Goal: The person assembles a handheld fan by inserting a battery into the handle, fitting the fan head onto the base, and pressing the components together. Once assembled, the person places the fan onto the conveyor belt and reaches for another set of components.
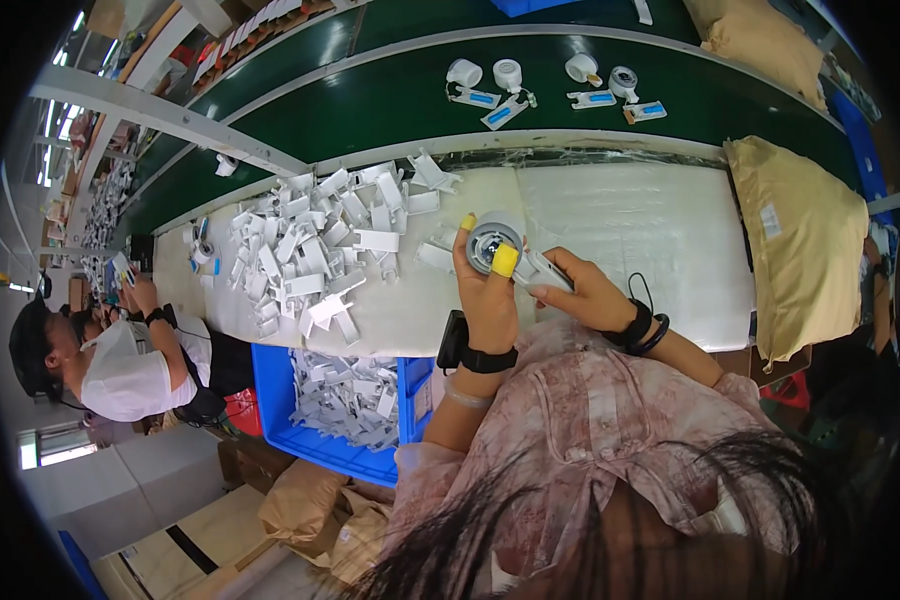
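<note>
Nearest to us, along the bottom of the frame, strands of dark hair fall over a soft, wrinkled pink shirt (590, 410) with a mottled print. Just above the frame's centre, the left hand (488, 308) has its fingers curled around a round part (493, 243), with yellow covers on the thumb and one fingertip. The right hand (595, 298) has its thumb and fingers closed on a white handle (547, 272), leaving little gap between them. We see the round part as a smooth, pale grey ring with a dark, glinting middle; the handle is slim, glossy and plastic-looking. The two meet beside the left thumb, but we cannot tell whether they are joined.

Left of the lower centre, a blue plastic bin (272, 405) holds a jumble of thin white pieces. The table (635, 240) beyond has a pale, slightly shiny covering, and left of centre we find a loose heap of angular white casings (305, 240). At the right stands a creased brown paper sack (800, 250). At the far left a co-worker (130, 365) sits in a white top. Farther off, across the top, a smooth green belt (370, 115) carries squat white cups (507, 74) and flat pieces (595, 98) with blue inserts.
</note>
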A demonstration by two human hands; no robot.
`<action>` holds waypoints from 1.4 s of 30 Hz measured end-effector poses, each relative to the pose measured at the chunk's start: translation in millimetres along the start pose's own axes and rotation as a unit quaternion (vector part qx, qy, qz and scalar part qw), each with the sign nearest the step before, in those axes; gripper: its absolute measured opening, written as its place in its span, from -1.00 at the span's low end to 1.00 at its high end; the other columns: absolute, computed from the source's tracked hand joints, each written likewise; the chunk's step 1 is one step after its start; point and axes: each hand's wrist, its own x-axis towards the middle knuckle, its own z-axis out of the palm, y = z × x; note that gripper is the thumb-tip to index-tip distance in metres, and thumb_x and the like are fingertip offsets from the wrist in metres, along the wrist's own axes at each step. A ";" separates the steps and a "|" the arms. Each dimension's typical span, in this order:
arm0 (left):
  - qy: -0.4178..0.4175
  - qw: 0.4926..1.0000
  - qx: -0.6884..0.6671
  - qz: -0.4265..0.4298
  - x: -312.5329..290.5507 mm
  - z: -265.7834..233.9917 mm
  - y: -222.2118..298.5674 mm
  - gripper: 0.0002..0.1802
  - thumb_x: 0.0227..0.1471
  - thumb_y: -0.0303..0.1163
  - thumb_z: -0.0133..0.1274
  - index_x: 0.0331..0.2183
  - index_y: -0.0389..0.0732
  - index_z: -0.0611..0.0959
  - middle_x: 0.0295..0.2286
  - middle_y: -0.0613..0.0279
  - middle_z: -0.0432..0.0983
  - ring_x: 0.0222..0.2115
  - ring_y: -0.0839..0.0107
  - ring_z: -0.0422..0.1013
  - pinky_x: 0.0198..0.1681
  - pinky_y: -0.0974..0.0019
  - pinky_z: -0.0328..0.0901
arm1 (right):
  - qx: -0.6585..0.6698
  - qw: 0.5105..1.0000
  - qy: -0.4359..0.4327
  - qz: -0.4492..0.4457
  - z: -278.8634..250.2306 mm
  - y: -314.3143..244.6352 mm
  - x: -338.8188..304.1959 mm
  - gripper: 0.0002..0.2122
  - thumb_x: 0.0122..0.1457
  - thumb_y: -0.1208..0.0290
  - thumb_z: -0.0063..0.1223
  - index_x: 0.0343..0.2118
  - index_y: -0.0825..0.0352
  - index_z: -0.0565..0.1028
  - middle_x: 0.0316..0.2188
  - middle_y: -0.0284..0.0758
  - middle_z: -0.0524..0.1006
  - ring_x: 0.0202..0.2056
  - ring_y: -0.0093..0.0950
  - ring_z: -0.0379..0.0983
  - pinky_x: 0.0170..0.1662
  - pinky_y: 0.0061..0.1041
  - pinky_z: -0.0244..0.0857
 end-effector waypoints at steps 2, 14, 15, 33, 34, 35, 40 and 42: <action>0.008 0.999 0.038 0.004 -0.5 -2.6 -0.3 -0.33 0.08 -0.54 0.07 0.17 -0.20 0.18 -0.09 0.17 0.35 -0.14 0.42 0.37 0.00 0.28 0.31 | -0.051 0.999 0.006 -0.006 1.3 -0.2 0.3 -0.67 0.20 0.29 0.08 -0.10 0.41 0.38 -0.43 -0.34 0.50 -0.38 -0.63 0.39 -0.32 -0.62 0.27; 0.016 0.991 0.135 -0.010 -4.1 -5.6 -0.4 -0.28 0.00 -0.61 0.08 0.18 -0.25 0.19 -0.08 0.22 0.32 -0.12 0.50 0.31 -0.02 0.44 0.24 | -0.033 0.999 0.018 0.014 4.9 17.0 -2.4 -0.70 0.17 0.23 0.11 -0.24 0.40 0.43 -0.53 -0.25 0.47 -0.49 -0.54 0.35 -0.41 -0.51 0.24; 0.014 0.990 0.139 -0.005 -4.2 -5.5 -0.7 -0.28 0.00 -0.61 0.08 0.17 -0.25 0.19 -0.09 0.22 0.32 -0.13 0.50 0.31 -0.02 0.44 0.24 | -0.030 0.999 0.028 0.003 5.7 15.7 -2.1 -0.70 0.17 0.23 0.11 -0.24 0.40 0.43 -0.55 -0.26 0.46 -0.50 -0.55 0.35 -0.42 -0.51 0.23; -0.003 0.991 0.130 -0.002 -7.0 -10.2 -0.6 -0.19 -0.06 -0.65 0.13 0.19 -0.21 0.15 -0.08 0.20 0.30 -0.12 0.48 0.32 -0.04 0.44 0.27 | -0.093 0.995 -0.014 0.023 0.7 0.9 -4.7 -0.82 0.21 0.37 0.06 -0.24 0.37 0.40 -0.46 -0.42 0.47 -0.43 -0.71 0.38 -0.39 -0.66 0.26; -0.001 0.992 0.130 -0.002 -8.9 -11.1 -1.3 -0.19 -0.06 -0.65 0.13 0.19 -0.21 0.15 -0.08 0.20 0.30 -0.12 0.48 0.32 -0.04 0.44 0.27 | -0.093 0.995 -0.016 0.024 1.5 3.9 -5.1 -0.82 0.21 0.37 0.06 -0.24 0.37 0.40 -0.46 -0.42 0.47 -0.43 -0.71 0.38 -0.39 -0.66 0.26; -0.019 0.991 0.136 0.004 -8.3 -10.6 -1.4 -0.14 -0.10 -0.69 0.14 0.20 -0.20 0.12 -0.07 0.19 0.29 -0.12 0.46 0.33 -0.04 0.43 0.29 | -0.072 0.997 -0.016 0.025 1.3 9.1 -3.4 -0.82 0.21 0.38 0.05 -0.23 0.37 0.39 -0.45 -0.42 0.47 -0.43 -0.71 0.39 -0.39 -0.66 0.27; -0.052 0.987 0.151 0.016 -8.6 -7.7 -3.0 -0.04 -0.11 -0.70 0.15 0.24 -0.13 0.03 -0.07 0.20 0.28 -0.09 0.43 0.31 0.00 0.36 0.27 | 0.007 0.999 -0.021 0.028 1.3 10.7 -3.1 -0.83 0.23 0.41 0.02 -0.20 0.37 0.38 -0.41 -0.42 0.48 -0.42 -0.70 0.41 -0.36 -0.67 0.29; -0.062 0.986 0.153 0.012 -5.0 -11.9 -3.5 -0.03 -0.11 -0.72 0.13 0.24 -0.12 0.01 -0.06 0.18 0.26 -0.08 0.41 0.30 0.00 0.34 0.28 | 0.043 0.997 -0.028 0.051 2.6 11.6 0.4 -0.84 0.24 0.43 0.01 -0.18 0.36 0.37 -0.38 -0.42 0.48 -0.40 -0.70 0.42 -0.35 -0.67 0.32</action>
